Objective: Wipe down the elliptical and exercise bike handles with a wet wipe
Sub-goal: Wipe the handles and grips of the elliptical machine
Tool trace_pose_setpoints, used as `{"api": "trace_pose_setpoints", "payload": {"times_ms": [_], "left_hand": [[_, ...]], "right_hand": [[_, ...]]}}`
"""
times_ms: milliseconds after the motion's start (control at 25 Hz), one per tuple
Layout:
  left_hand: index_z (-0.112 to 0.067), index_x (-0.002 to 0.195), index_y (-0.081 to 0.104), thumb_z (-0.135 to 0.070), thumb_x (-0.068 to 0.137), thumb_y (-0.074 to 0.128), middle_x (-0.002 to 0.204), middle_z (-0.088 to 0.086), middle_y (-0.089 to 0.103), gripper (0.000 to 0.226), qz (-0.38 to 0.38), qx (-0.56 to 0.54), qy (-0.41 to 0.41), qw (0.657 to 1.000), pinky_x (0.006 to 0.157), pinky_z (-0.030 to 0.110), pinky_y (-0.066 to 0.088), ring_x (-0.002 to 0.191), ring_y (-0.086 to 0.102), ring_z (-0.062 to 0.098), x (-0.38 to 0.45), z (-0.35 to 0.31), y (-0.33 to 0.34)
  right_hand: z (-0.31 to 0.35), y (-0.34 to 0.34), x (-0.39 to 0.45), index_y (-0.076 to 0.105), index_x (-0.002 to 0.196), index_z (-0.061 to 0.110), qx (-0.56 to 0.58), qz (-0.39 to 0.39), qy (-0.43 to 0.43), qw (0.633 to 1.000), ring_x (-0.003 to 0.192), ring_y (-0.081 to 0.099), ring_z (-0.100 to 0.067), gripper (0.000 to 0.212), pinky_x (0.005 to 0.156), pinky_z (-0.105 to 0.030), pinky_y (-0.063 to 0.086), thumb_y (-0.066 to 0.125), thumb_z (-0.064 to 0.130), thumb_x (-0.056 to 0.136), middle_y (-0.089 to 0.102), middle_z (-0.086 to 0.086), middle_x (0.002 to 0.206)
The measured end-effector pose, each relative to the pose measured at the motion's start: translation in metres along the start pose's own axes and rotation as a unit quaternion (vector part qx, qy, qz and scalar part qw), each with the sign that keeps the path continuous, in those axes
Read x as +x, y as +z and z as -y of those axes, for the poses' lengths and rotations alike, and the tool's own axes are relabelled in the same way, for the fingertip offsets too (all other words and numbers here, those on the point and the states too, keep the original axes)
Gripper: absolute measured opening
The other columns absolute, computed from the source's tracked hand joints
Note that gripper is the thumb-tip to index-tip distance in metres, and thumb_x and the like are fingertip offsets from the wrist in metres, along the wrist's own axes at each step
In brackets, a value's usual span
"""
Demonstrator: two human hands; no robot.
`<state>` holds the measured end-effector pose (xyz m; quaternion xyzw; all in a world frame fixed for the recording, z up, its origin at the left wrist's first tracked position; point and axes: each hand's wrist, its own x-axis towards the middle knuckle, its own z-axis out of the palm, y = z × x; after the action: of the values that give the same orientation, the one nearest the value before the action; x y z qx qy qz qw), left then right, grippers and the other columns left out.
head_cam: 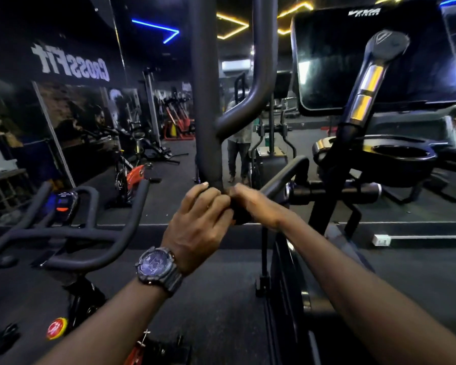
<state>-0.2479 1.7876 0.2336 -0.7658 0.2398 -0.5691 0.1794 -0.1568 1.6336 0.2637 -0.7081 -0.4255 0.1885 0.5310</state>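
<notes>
Two bare forearms are seen nearest the camera, the left one carrying a dark round-faced wristwatch [157, 267] with a rubber strap. Both hands meet at the foot of the tall dark grey foam-covered elliptical handle [207, 101], just where its grip ends. The left hand [199, 222] is curled, with its fingers [211, 198] bent against the near side of the handle's lower end; the right hand [256, 204] is brought in from the other side, its fingers folded toward the same spot. A small dark mass is pinched between the two hands, but it cannot be told whether this is the wet wipe or part of the handle, and no pale wipe can be made out.

From the fingers, the handle's long axis runs straight upward and slightly away, and a curved branch [250, 101] is given off to the right partway up. The whole grip therefore lies above the hands, and both hands are equally close to its base. A wiping stroke would probably have to be drawn upward along that axis.

Further out, the black looped foam handlebar of the exercise bike [71, 233] lies low to the left, nearer the left hand. A black console screen [374, 61] is mounted to the right.
</notes>
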Motion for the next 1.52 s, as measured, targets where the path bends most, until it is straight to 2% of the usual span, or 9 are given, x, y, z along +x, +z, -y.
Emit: {"api": "trace_pose_setpoints", "payload": {"times_ms": [120,280,400,560,680,800,920,1080,1520], "left_hand": [[-0.005,0.093,0.072,-0.024,0.087,0.074,0.104,0.012,0.063,0.02,-0.025,-0.046,-0.066,0.996,0.096,0.043,0.047,0.103,0.05,0.03,-0.003,0.003,0.0],[-0.001,0.109,0.067,-0.025,0.087,0.073,0.117,0.012,0.052,0.033,-0.017,-0.116,-0.122,0.986,0.097,0.042,0.05,0.108,0.053,0.032,-0.005,0.005,-0.002],[0.002,0.115,0.065,-0.025,0.087,0.071,0.117,0.016,0.058,0.04,-0.023,-0.149,-0.158,0.976,0.096,0.04,0.05,0.108,0.054,0.031,0.002,0.014,-0.008],[0.0,0.116,0.066,-0.014,0.087,0.07,0.117,0.013,0.058,0.033,-0.052,-0.205,-0.234,0.949,0.091,0.026,0.048,0.103,0.055,0.023,0.014,0.015,-0.014],[-0.001,0.11,0.068,-0.006,0.085,0.073,0.111,0.011,0.06,0.026,-0.06,-0.223,-0.258,0.938,0.084,0.03,0.053,0.099,0.056,0.022,0.024,0.021,-0.018],[-0.001,0.111,0.067,-0.005,0.084,0.073,0.113,0.012,0.059,0.028,-0.058,-0.238,-0.284,0.927,0.086,0.035,0.054,0.102,0.057,0.024,0.028,0.024,-0.018],[-0.001,0.117,0.064,-0.007,0.084,0.073,0.119,0.013,0.057,0.035,-0.057,-0.236,-0.289,0.926,0.091,0.035,0.053,0.107,0.055,0.025,0.032,0.025,-0.019],[-0.002,0.127,0.058,-0.008,0.089,0.066,0.123,0.015,0.054,0.039,-0.061,-0.247,-0.31,0.916,0.093,0.037,0.051,0.11,0.055,0.028,0.043,0.033,-0.014],[-0.009,0.136,0.05,-0.019,0.09,0.065,0.131,0.007,0.047,0.049,-0.035,-0.297,-0.369,0.88,0.097,0.041,0.05,0.115,0.053,0.023,0.064,0.046,-0.014]], "right_hand": [[0.024,0.01,0.006,0.062,0.115,0.0,0.3,0.005,0.007,0.954,0.101,0.053,-0.032,0.064,0.098,-0.043,0.037,0.031,0.053,0.098,0.061,-0.02,0.109],[0.034,0.007,0.008,0.064,0.116,-0.003,0.305,-0.017,0.041,0.951,0.098,0.063,-0.028,0.114,0.092,-0.037,0.051,0.013,0.091,0.077,0.067,-0.019,0.108],[0.049,0.002,0.022,0.047,0.137,-0.01,0.408,-0.028,0.002,0.912,0.119,0.052,-0.036,0.129,0.113,-0.046,0.035,0.023,0.097,0.069,0.049,-0.029,0.136],[0.044,0.014,0.028,0.06,0.127,-0.006,0.422,-0.092,-0.024,0.902,0.109,0.061,-0.031,0.114,0.098,-0.039,0.047,0.02,0.089,0.079,0.06,-0.025,0.125],[0.057,0.007,0.032,0.061,0.125,-0.007,0.446,-0.089,-0.046,0.89,0.109,0.063,-0.033,0.106,0.1,-0.042,0.047,0.023,0.084,0.085,0.062,-0.025,0.122],[0.063,0.008,0.038,0.056,0.129,-0.006,0.519,-0.13,-0.089,0.84,0.106,0.065,-0.036,0.075,0.1,-0.043,0.049,0.029,0.058,0.1,0.063,-0.027,0.12],[0.051,0.016,0.036,0.055,0.128,-0.005,0.498,-0.141,-0.045,0.854,0.1,0.066,-0.029,0.044,0.094,-0.035,0.053,0.037,0.022,0.098,0.066,-0.021,0.113],[0.07,-0.004,0.046,0.059,0.116,-0.004,0.499,-0.192,-0.125,0.836,0.098,0.068,-0.027,0.04,0.096,-0.037,0.054,0.045,0.003,0.079,0.068,-0.02,0.108],[0.052,0.003,0.058,0.048,0.136,-0.005,0.48,-0.161,-0.147,0.849,0.102,0.066,-0.028,0.059,0.091,-0.039,0.056,0.068,0.012,0.084,0.064,-0.022,0.116]]}}
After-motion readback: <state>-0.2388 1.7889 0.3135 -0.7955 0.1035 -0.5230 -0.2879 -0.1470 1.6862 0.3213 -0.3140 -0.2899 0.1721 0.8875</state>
